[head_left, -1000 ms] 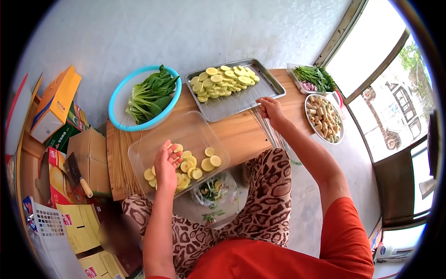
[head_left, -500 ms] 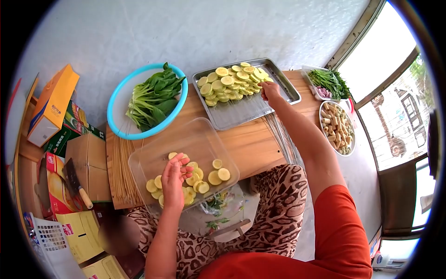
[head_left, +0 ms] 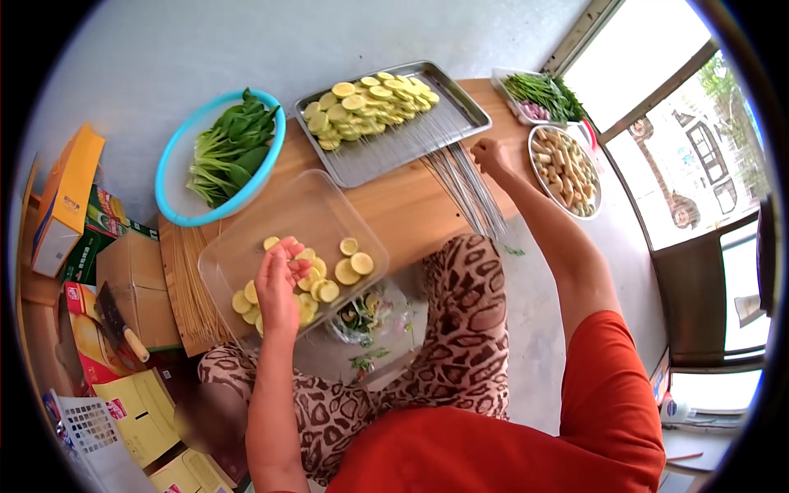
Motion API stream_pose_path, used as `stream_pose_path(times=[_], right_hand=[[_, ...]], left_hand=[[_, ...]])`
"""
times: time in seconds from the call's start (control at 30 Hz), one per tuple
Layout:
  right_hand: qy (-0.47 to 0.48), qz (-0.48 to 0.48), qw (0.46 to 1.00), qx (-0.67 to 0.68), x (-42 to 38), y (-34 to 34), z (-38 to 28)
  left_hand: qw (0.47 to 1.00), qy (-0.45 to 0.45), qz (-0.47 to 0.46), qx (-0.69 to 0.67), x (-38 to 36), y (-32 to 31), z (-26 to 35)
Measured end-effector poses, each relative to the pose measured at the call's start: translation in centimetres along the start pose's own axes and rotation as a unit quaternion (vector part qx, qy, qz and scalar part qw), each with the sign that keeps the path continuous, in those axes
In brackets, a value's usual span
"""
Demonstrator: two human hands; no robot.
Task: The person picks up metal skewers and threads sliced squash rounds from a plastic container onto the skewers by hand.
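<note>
My left hand (head_left: 279, 283) is half curled above a clear plastic bin (head_left: 329, 222), its fingers loosely apart, with nothing visible in it. Round yellow-green squash slices (head_left: 327, 291) lie in the bin beneath and beside it. My right hand (head_left: 490, 156) is closed in a fist beside a bundle of thin metal skewers (head_left: 468, 197) on the table's right part; whatever its fingers may hold is hidden. Behind, a metal tray (head_left: 370, 167) carries squash slices (head_left: 362, 105) threaded on skewers, their bare ends pointing toward me.
A blue-rimmed basin (head_left: 168, 201) of leafy greens stands at the back left, near bamboo sticks (head_left: 193, 287). On the right are a bowl of cut pieces (head_left: 565, 168) and a box of green stalks (head_left: 546, 97). A cleaver (head_left: 115, 316) leans by cartons (head_left: 136, 283) at left.
My right hand has moved from the tray's slices to the right, beside the skewer bundle, and is closed. My left hand stays over the bin. The whole view has shifted.
</note>
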State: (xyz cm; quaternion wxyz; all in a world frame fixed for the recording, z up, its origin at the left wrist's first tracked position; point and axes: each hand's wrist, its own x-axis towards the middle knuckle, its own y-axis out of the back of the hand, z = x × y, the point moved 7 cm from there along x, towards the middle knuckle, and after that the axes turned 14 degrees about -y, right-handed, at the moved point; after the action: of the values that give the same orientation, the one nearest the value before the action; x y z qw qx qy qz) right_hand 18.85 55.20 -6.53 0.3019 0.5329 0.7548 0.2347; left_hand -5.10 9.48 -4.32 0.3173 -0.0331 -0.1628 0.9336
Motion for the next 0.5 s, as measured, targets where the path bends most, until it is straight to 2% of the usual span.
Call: stream_pose_path(times=[0.07, 0.2, 0.33, 0.5], right_hand=[[0.005, 0.045, 0.981, -0.187, 0.7, -0.2, 4.7], [-0.024, 0.052, 0.951, -0.303, -2.2, -0.3, 8.8], [-0.039, 0.080, 0.930, -0.356, -3.6, -0.9, 9.6], [-0.040, 0.061, 0.936, -0.343, -3.5, -1.2, 9.0]], left_hand=[[1.000, 0.001, -0.004, 0.001, -0.1, 0.0, -0.2], [1.000, 0.003, -0.001, 0.014, -0.1, 0.2, -0.8], [0.999, 0.004, 0.000, 0.044, 0.0, 0.3, -1.1], [0.998, 0.004, -0.008, 0.056, 0.2, 0.2, -1.4]])
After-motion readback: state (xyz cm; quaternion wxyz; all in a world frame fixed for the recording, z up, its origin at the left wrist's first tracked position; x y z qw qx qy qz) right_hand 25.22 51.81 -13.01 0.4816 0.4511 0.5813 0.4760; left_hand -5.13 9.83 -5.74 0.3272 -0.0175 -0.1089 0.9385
